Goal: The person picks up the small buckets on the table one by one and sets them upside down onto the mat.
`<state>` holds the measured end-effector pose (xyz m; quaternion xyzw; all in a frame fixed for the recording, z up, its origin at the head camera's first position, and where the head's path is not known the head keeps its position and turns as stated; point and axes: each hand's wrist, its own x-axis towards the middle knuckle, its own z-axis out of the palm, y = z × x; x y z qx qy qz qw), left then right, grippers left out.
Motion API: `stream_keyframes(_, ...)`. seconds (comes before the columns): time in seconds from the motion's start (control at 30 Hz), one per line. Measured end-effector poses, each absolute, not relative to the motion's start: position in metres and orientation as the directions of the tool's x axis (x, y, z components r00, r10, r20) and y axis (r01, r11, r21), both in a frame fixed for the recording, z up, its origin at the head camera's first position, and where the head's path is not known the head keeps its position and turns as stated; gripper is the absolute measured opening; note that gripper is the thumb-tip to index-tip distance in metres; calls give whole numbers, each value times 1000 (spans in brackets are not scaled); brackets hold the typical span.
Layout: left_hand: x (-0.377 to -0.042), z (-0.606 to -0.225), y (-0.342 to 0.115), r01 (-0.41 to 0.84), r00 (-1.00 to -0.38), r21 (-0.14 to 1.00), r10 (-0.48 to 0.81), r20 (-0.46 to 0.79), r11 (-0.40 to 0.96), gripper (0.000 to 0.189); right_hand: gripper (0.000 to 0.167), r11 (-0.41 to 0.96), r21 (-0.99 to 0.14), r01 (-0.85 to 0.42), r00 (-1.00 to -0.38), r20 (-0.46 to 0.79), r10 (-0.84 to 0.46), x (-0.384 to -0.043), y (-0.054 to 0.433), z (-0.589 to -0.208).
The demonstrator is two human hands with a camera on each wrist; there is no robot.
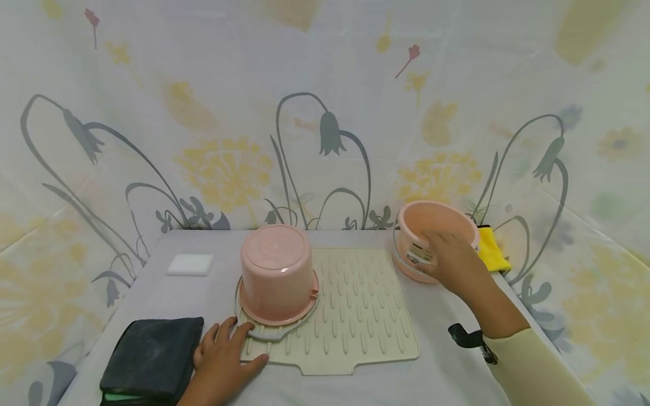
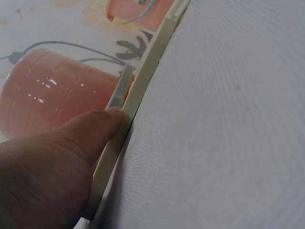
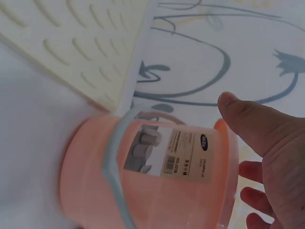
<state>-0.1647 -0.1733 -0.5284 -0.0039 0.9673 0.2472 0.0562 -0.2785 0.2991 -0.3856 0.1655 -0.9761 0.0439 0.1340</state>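
Observation:
An upside-down pink bucket (image 1: 276,270) stands on the left part of a cream ridged drying mat (image 1: 365,304), its grey handle (image 1: 276,336) lying round its rim. My left hand (image 1: 220,361) rests at the mat's front left corner with fingers spread. Its thumb (image 2: 114,117) touches the mat's edge beside the handle in the left wrist view. At the back right, a second pink bucket (image 1: 413,268) stands upright, with a label (image 3: 167,152) on its side. My right hand (image 1: 449,259) is at this bucket's open rim, fingers loosely bent and thumb apart from the wall.
A dark folded cloth or pouch (image 1: 152,355) with a green edge lies at the front left. Behind it is a white sponge block (image 1: 190,265). A yellow cloth (image 1: 491,251) sits beside the right bucket. A patterned curtain (image 1: 325,113) closes off the table's back.

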Motion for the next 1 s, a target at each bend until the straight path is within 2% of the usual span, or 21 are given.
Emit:
stream_keyframes(0.07,-165,-529,-173,-34,-994,476,20,-108,879,87,69,940,3,-341,-899,293,-327,-283,302,-388)
stream_keyframes(0.27,-164,-530,-172,-35,-994,470,16,-105,882,88,66,932,55,-360,-871,337,-356,-297,307,-394)
stream_keyframes(0.43,-164,-530,-172,-32,-995,469,15,-95,883,86,74,946,-34,-321,-914,272,-301,-310,312,-399)
stream_keyframes(0.53,-164,-529,-172,-30,-996,470,15,-91,882,86,73,952,-84,-293,-935,233,-267,-317,314,-404)
stream_keyframes(0.63,-165,-529,-172,-32,-995,473,16,-98,881,87,66,963,-93,-252,-952,204,-229,-321,314,-408)
stream_keyframes(0.8,-165,-531,-172,-33,-996,472,12,-93,881,87,42,978,-58,-202,-966,179,-189,-324,312,-411)
stream_keyframes(1.0,-165,-531,-172,-36,-996,469,8,-92,883,87,43,988,-50,-148,-981,136,-140,-323,310,-414)
